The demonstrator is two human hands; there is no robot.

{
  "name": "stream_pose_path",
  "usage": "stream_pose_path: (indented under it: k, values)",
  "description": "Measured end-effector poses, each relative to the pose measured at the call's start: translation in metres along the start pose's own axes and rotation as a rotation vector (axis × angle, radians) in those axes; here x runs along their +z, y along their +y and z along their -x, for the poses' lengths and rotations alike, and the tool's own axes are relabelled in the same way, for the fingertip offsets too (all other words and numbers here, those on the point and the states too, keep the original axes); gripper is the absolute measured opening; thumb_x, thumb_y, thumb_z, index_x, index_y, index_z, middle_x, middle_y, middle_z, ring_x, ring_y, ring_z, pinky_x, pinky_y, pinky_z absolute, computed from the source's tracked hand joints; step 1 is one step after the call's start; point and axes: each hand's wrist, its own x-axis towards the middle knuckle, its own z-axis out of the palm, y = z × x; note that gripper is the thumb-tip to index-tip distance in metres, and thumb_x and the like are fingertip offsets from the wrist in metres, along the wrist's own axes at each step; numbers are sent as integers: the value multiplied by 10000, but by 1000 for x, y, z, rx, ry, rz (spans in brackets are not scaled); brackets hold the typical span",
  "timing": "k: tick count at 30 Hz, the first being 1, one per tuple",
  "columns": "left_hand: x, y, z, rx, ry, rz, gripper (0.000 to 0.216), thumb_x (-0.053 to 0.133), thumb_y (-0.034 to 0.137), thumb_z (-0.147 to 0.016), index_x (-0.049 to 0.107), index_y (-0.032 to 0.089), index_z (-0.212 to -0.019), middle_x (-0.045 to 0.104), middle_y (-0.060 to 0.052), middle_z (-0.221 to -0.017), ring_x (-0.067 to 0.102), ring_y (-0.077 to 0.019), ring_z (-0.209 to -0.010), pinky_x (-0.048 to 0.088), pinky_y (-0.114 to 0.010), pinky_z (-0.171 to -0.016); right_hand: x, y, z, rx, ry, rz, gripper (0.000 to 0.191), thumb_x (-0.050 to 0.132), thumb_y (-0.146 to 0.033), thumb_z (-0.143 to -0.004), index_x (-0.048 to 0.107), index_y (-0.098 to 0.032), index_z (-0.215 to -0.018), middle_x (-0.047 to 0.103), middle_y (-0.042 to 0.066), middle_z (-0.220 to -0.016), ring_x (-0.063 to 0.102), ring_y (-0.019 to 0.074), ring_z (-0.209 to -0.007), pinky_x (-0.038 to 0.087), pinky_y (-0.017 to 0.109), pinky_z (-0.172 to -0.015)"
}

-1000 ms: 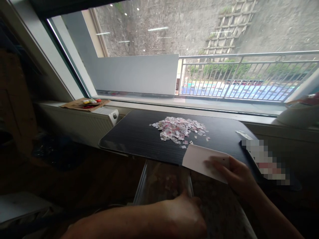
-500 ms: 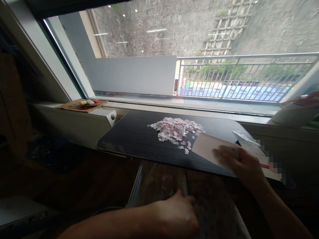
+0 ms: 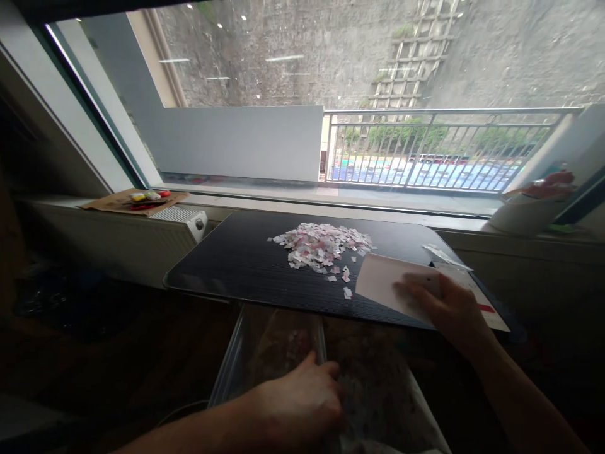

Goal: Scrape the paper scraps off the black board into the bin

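My right hand is closed on a flat, pale plastic scraper with a small hole near its gripped end. The scraper is tilted over the dark tabletop, just right of a heap of small white and pink paper squares. A few loose squares lie between the heap and the scraper, close to the front edge. Lower down, my left hand grips the right side of a clear plastic bin below that edge. Some pale bits show dimly inside the bin.
Under my right hand lies a white box or packet with a red stripe, beside a clear plastic strip. A radiator with brown paper on top stands left. Behind the table runs a window sill.
The whole view has shifted, so table and hands appear further left. The scraper stays beside the heap, and one loose square now sits nearer the front edge. Both grips look the same.
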Motion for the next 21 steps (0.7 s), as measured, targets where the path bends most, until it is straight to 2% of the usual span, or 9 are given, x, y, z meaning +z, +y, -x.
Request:
stream_pose_path:
  k: [4, 7, 11, 14, 18, 21]
  values:
    - [2, -2, 0, 20, 9, -1, 97, 646, 208, -863, 655, 172, -774, 656, -42, -844, 544, -246, -942, 439, -455, -859, 3, 2, -3, 5, -37, 17, 216, 660, -395, -728, 744, -215, -814, 766, 18, -685, 694, 226, -635, 523, 307, -576]
    - [3, -2, 0, 19, 21, 13, 85, 646, 193, -859, 662, 181, -776, 658, -41, -839, 548, -246, -958, 435, -451, -887, 1, 2, -4, 10, -9, 72, 202, 665, -393, -714, 737, -222, -795, 748, 6, -654, 685, 220, -625, 510, 303, -575]
    - [4, -3, 0, 15, 37, 13, 69, 673, 205, -842, 668, 184, -777, 665, -41, -831, 557, -245, -961, 447, -446, -899, 3, -1, -3, -15, -41, 12, 223, 661, -405, -728, 737, -218, -823, 772, 17, -706, 703, 223, -655, 527, 297, -578]
    - [4, -3, 0, 15, 27, -6, 72, 670, 213, -846, 664, 180, -781, 666, -41, -831, 561, -246, -949, 451, -470, -914, 5, -1, -3, -24, -45, 26, 173, 666, -387, -732, 719, -231, -786, 750, 4, -660, 690, 218, -621, 521, 297, -562]
    - [3, -1, 0, -1, 23, 27, 90, 660, 187, -854, 648, 179, -765, 675, -41, -860, 560, -251, -995, 444, -472, -935, -4, -1, -3, -5, -6, 111, 137, 672, -364, -712, 735, -249, -751, 738, -2, -639, 688, 229, -633, 505, 306, -564]
    - [1, 0, 0, -20, 10, 31, 103, 655, 171, -850, 637, 169, -748, 672, -42, -860, 548, -251, -992, 437, -468, -920, -9, -3, -2, 50, -7, 68, 164, 659, -370, -706, 747, -243, -762, 750, 4, -654, 690, 233, -650, 503, 305, -560]
